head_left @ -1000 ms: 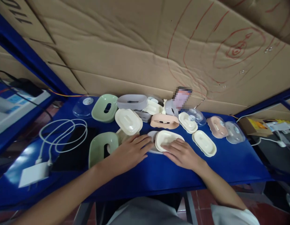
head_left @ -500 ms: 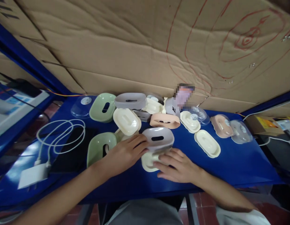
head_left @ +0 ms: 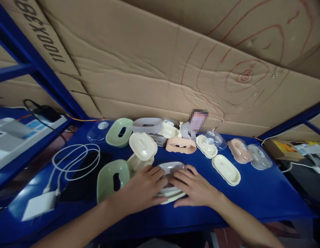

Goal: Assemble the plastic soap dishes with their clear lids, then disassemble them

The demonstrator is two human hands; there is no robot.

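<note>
Between my hands, a grey soap dish (head_left: 171, 166) with a glossy inside sits on top of a cream oval base (head_left: 172, 198). My left hand (head_left: 146, 187) grips the left side, its fingers over the dish's rim and its thumb low by the base. On the right side, my right hand (head_left: 194, 186) has its fingers bent over the grey rim and its thumb low down. The hands cover much of both pieces. Close to my left forearm stands a green soap dish (head_left: 123, 169) with a slot in its bottom.
Behind lie a cream tray (head_left: 143, 147), a peach dish (head_left: 181, 146), another green dish (head_left: 115, 131) and a grey one (head_left: 147, 125). A cream piece (head_left: 226, 169) and clear lids (head_left: 259, 156) rest to the right. A white charger (head_left: 39, 205) with cables lies left.
The grey dish has come down onto the cream base. My right hand has moved from the base up to the dish's right side. The view has tilted upward slightly.
</note>
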